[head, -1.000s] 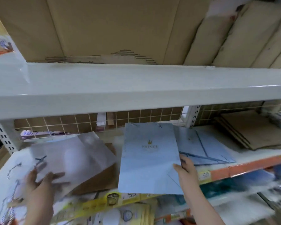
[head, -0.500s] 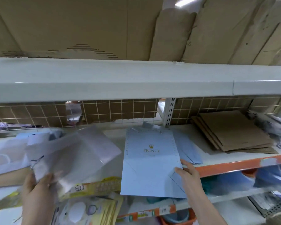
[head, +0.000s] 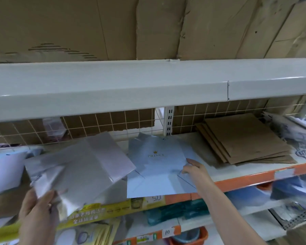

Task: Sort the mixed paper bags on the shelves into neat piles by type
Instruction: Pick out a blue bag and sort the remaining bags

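Two hands are in view, both low in the frame and well apart. My left hand point(head: 38, 207), at lower left, grips the near corner of a silver-grey paper bag point(head: 83, 165); the fingers curl round its edge, and the bag is blurred, tilted, and raised over the shelf deck point(head: 224, 174). Its far corner overlaps the left edge of the pale blue "PRINCE" bag point(head: 155, 167).

My right hand point(head: 195, 169), right of centre, rests on the right edge of the pale blue "PRINCE" bag. I cannot tell whether the thumb passes under the edge, so I cannot tell whether this hand pinches the bag or only presses on it. The bag lies flat at centre frame, its near edge overhanging the orange shelf front point(head: 254, 177), its crown logo facing up.

At right of frame, a stack of brown kraft bags point(head: 245, 138) lies flat on the same deck, roughly squared, well apart from the blue bag. At far left, white and pale bags point(head: 4, 167) lie in a loose heap. A wire grid back panel point(head: 113, 121) stands behind the bags. A yellow price strip point(head: 88, 214) runs along the shelf front at lower left. Flattened cardboard point(head: 148, 27) fills the top of the frame above the white upper shelf point(head: 148, 85).
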Motion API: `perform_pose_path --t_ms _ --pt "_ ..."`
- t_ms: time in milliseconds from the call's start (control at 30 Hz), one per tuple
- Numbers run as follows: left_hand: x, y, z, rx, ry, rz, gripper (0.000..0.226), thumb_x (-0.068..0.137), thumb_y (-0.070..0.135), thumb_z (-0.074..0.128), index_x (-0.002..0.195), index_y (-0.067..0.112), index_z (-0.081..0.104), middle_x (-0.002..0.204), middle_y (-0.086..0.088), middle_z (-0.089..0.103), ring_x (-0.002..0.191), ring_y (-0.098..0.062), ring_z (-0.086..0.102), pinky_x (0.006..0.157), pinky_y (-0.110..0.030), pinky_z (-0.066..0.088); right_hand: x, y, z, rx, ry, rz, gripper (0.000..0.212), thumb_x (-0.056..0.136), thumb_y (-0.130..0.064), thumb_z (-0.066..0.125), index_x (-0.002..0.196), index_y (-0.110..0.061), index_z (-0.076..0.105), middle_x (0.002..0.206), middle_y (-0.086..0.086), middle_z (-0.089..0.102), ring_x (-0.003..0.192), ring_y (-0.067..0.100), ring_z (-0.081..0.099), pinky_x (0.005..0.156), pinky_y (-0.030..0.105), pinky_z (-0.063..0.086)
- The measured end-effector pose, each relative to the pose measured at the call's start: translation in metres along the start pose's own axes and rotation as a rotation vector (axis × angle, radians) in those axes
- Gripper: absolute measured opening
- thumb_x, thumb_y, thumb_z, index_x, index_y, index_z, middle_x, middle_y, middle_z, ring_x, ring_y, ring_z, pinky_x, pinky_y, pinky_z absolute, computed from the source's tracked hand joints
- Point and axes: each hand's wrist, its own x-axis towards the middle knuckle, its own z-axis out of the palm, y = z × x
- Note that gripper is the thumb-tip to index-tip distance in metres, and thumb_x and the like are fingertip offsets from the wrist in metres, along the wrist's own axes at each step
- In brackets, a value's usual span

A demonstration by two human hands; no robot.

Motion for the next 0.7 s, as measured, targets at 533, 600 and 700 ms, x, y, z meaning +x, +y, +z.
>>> perform_pose_path --t_ms 533,600,700 --pt "0.02 -0.017 0.074 0.068 -0.169 -0.077 0.03 0.096 -0.001 0.045 0.109 0.022 0.06 0.064 -0.003 0.071 0.04 -0.006 0.058 0.038 -0.011 0.035 0.101 -0.012 0.0 -0.69 0.037 -0.156 0.043 0.085 -0.008 0.049 0.123 -0.028 0.051 0.115 0.006 0.06 0.093 0.026 0.063 0.07 0.031 0.051" --pt "0.018 -0.018 0.078 0.099 -0.161 -0.071 0.038 0.096 -0.001 0.044 0.093 0.032 0.063 0.064 0.0 0.071 0.043 -0.005 0.062 0.038 -0.01 0.036 0.109 -0.009 0.001 -0.772 0.025 -0.214 0.034 0.085 -0.009 0.048 0.113 -0.028 0.055 0.117 0.002 0.059 0.093 0.026 0.063 0.071 0.033 0.053" --pt "0.014 -0.02 0.077 0.092 -0.187 -0.121 0.044 0.095 0.0 0.047 0.085 0.036 0.07 0.07 0.002 0.073 0.053 -0.003 0.067 0.041 -0.012 0.045 0.124 0.0 -0.003 -0.863 0.032 -0.312 0.026 0.086 -0.012 0.045 0.099 -0.03 0.058 0.116 0.0 0.061 0.095 0.023 0.063 0.075 0.036 0.055"
